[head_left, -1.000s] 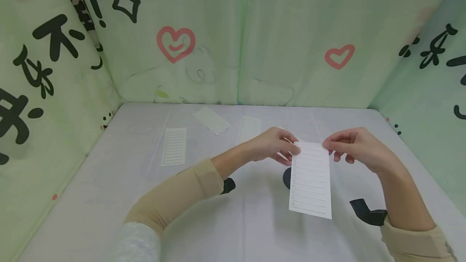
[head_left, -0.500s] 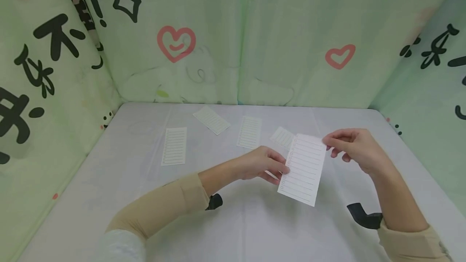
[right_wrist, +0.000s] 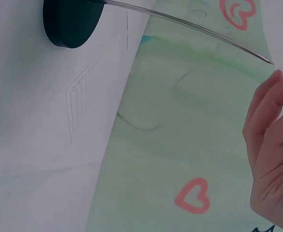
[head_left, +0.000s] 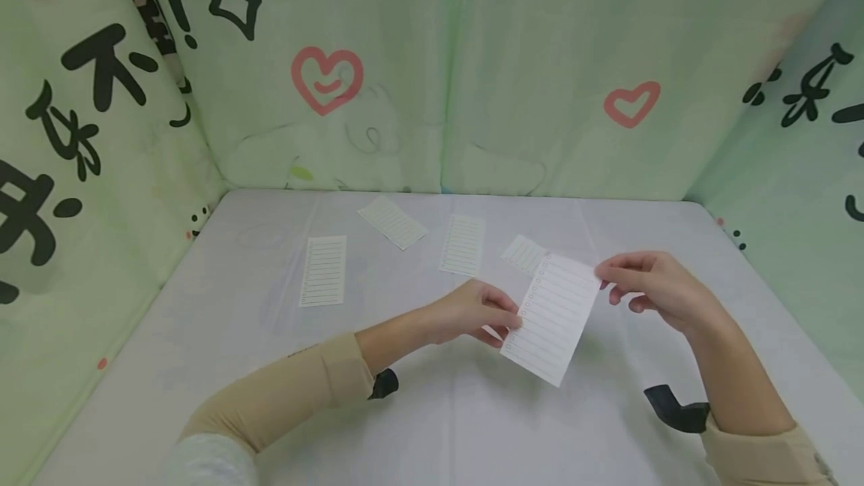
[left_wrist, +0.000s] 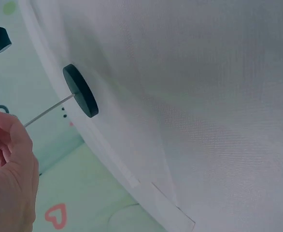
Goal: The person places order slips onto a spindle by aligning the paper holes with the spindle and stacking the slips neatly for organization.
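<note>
Both hands hold one white lined checklist sheet (head_left: 550, 321) in the air above the table, its lower end tilted to the left. My left hand (head_left: 472, 315) pinches its left edge low down. With thumb and index finger, my right hand (head_left: 651, 281) pinches the upper right corner. A paper spike stands on the table, hidden by the sheet in the head view. Its black round base (left_wrist: 80, 91) shows in the left wrist view. The metal needle (right_wrist: 194, 26) in the right wrist view ends in a point close to the right fingertips and sheet.
Several similar lined sheets lie farther back: an upright one (head_left: 322, 271) at left, an angled one (head_left: 392, 223), one near the middle (head_left: 462, 244), and one partly covered (head_left: 521, 252) by the held sheet. Green printed curtains (head_left: 526, 96) enclose the white-covered table (head_left: 202, 366).
Left hand has moved left and down, swinging the sheet's lower end leftward. The right hand keeps its corner and shifts only slightly. The spike's black base, visible a second ago, is now covered.
</note>
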`<state>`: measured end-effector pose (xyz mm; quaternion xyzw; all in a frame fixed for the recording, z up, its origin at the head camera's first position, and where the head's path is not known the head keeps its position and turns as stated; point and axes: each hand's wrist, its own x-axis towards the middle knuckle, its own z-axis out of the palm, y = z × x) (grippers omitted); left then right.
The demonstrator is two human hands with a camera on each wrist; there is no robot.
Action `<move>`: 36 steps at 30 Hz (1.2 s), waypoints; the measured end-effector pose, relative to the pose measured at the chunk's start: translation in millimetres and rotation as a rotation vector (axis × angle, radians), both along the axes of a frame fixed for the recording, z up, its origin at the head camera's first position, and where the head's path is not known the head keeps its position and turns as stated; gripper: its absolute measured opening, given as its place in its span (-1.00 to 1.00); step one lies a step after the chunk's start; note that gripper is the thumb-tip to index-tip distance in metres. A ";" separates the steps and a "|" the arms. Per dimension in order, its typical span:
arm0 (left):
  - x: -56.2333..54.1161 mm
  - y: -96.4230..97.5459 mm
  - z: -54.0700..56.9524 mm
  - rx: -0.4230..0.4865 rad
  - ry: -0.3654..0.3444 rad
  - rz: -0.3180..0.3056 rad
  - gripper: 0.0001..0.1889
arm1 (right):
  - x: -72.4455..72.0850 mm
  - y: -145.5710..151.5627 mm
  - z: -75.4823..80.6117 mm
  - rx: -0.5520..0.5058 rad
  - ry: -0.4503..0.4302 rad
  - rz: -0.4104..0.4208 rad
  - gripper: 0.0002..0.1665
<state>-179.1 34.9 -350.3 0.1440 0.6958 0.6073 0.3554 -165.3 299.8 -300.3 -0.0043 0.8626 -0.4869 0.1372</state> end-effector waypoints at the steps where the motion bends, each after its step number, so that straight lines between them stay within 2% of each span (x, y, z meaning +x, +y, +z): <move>1: 0.0 -0.1 -0.7 0.003 0.007 0.000 -0.90 | -0.2 0.7 -1.0 -0.012 -0.008 0.011 -0.58; 7: -0.2 -0.4 -4.3 0.008 0.049 -0.012 -0.90 | -1.9 2.6 -4.8 -0.060 -0.060 0.048 -0.66; 15: -1.4 0.2 -5.7 -0.015 0.073 0.007 -0.88 | -4.1 2.6 -7.2 -0.112 -0.094 0.035 -0.79; 24: -2.9 -0.3 -9.4 -0.006 0.058 0.019 -0.87 | -6.4 0.3 -9.6 -0.154 -0.098 0.025 -0.85; 36: -5.9 -0.9 -15.7 -0.011 0.035 0.016 -0.88 | -8.9 -2.0 -11.5 -0.198 -0.130 0.029 -0.82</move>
